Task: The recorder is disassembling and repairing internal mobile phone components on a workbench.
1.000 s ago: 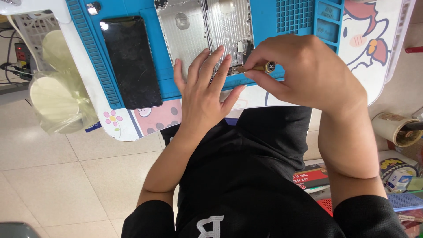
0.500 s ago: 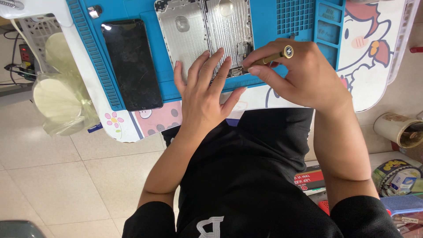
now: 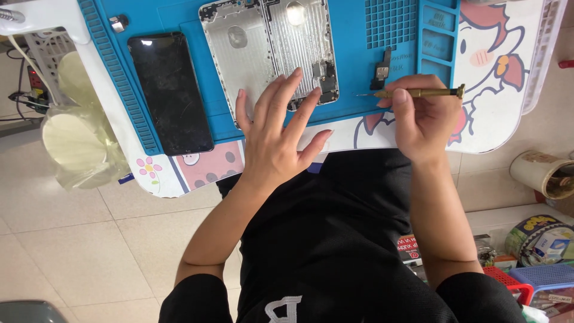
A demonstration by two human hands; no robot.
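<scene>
While apart: two hands, left hand (image 3: 276,140), right hand (image 3: 421,122), one screwdriver (image 3: 412,93).

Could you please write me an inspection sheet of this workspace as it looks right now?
Surface: blue work mat on a small white table with cartoon prints.
Job's things: open silver phone housing on the mat; brass screwdriver lying level, tip off the housing.
Clutter: black phone screen at the mat's left; small black part and small metal piece on the mat.
Grippers: left hand flat, fingers on the housing's lower edge; right hand gripping the screwdriver.
Cables: dark wires on the floor, far left.
Surroundings: tiled floor; translucent fan; cup, boxes and red basket at right.
</scene>
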